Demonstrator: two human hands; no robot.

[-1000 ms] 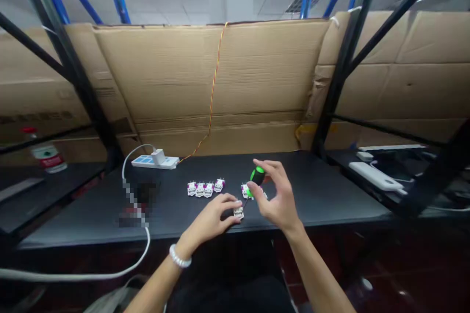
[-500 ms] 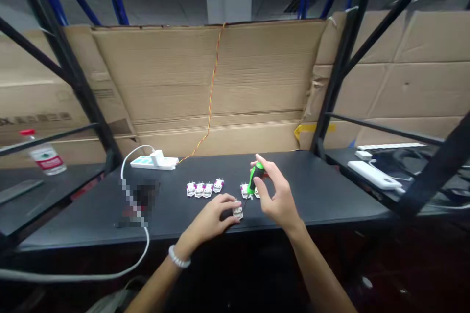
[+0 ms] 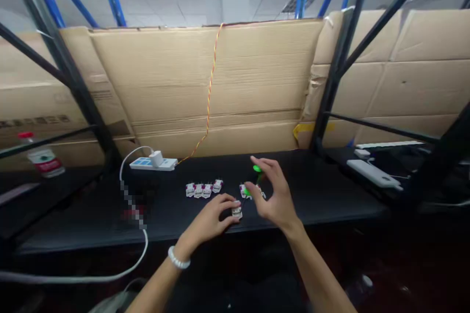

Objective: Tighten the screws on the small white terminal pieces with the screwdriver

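Note:
My left hand [image 3: 212, 218], with a pearl bracelet on the wrist, presses a small white and magenta part [image 3: 237, 212] onto the black table [image 3: 330, 190]; its fingers pinch the part. My right hand [image 3: 274, 194] holds a green and black screwdriver [image 3: 256, 179] upright by its handle, tip down at that part. A row of similar small parts [image 3: 204, 189] lies just behind my left hand, and a couple more [image 3: 245, 191] sit beside the screwdriver.
A white power strip [image 3: 152, 162] with a plugged charger and white cable lies at the back left. A red-yellow twisted wire [image 3: 209, 95] hangs down the cardboard wall [image 3: 257, 83]. A water bottle [image 3: 40, 158] stands far left. White devices [image 3: 372, 173] rest on the right shelf.
My right hand's fingers have shifted round the screwdriver handle, which now shows less behind them. My left hand stays on the small part.

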